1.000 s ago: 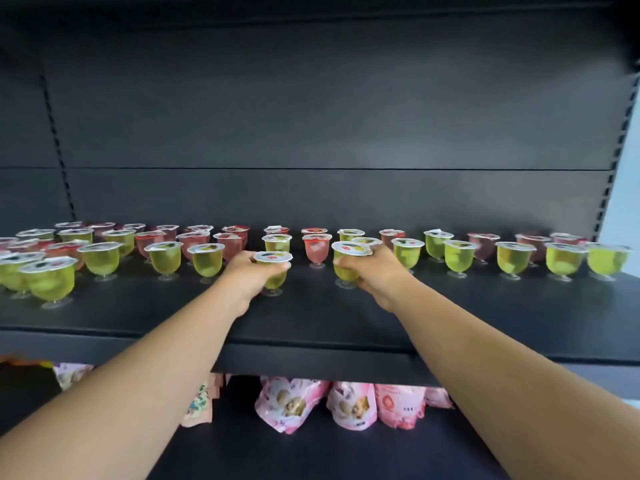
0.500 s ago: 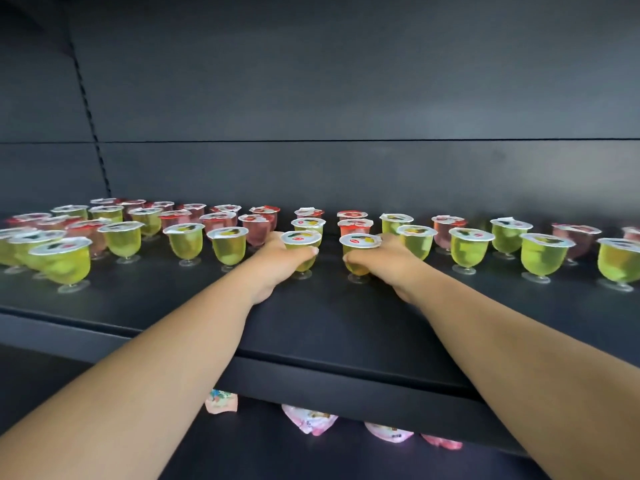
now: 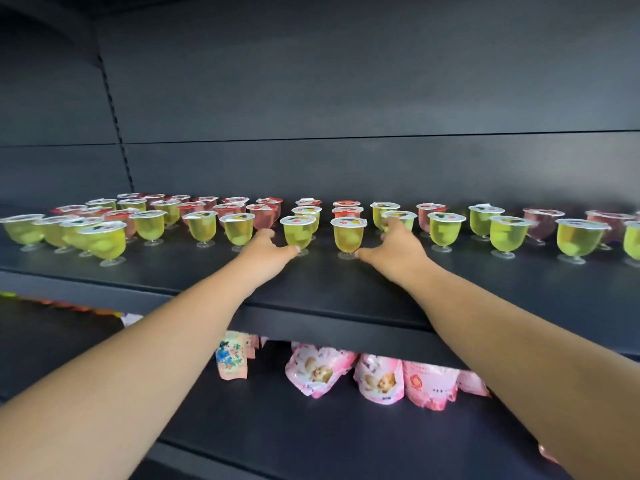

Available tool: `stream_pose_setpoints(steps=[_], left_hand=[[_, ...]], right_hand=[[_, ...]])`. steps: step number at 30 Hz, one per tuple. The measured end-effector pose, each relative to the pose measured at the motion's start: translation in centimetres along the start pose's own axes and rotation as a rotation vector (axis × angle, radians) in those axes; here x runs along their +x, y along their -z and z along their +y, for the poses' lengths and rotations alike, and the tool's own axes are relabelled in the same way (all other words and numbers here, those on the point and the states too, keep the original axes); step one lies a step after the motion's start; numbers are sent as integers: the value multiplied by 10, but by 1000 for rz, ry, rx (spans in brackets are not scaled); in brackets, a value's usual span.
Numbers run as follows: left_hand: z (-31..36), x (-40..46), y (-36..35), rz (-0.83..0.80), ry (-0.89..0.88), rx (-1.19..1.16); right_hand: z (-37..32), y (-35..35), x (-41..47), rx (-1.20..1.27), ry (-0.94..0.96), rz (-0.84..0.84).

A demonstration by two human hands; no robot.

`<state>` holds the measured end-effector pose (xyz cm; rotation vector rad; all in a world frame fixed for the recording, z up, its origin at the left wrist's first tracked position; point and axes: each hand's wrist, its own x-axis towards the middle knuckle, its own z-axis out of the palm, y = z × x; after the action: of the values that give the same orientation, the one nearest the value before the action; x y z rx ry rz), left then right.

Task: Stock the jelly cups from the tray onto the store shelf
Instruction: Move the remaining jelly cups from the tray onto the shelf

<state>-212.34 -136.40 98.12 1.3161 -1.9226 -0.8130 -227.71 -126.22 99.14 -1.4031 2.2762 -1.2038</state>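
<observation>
Two green jelly cups stand upright on the dark shelf (image 3: pixel 311 285), side by side in the front row: a left one (image 3: pixel 298 233) and a right one (image 3: pixel 348 235). My left hand (image 3: pixel 268 249) lies just left of the left cup, fingers loose, thumb tip by the cup's foot. My right hand (image 3: pixel 394 247) lies just right of the right cup, thumb stretched toward its foot, fingers spread behind. Neither hand wraps a cup. The tray is out of view.
Several green and red jelly cups fill the shelf in rows to the left (image 3: pixel 104 237), behind, and to the right (image 3: pixel 505 235). A bare strip runs along the shelf's front edge. Pink snack bags (image 3: pixel 379 382) hang on the lower shelf.
Both hands held a green cup a second ago and set it down in the front row. Their fingers have since come off the cups and drawn outward.
</observation>
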Motion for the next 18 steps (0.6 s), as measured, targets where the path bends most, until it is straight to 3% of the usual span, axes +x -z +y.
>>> stream_pose_setpoints(steps=[3,9,13,18], left_hand=[[-3,-43,17,126,-109,106],[-25,-158,42,350,-151,309],[-68,-245,52,314,-94,472],[-141,-341,45,223,184,523]], right_hand=[[-8,6,-32,-185,239,42],[-26,-22,-128,-286,631,-133],[-12,-65,-187,-302,655,-327],[18,-120,-266,-329,604,-602]])
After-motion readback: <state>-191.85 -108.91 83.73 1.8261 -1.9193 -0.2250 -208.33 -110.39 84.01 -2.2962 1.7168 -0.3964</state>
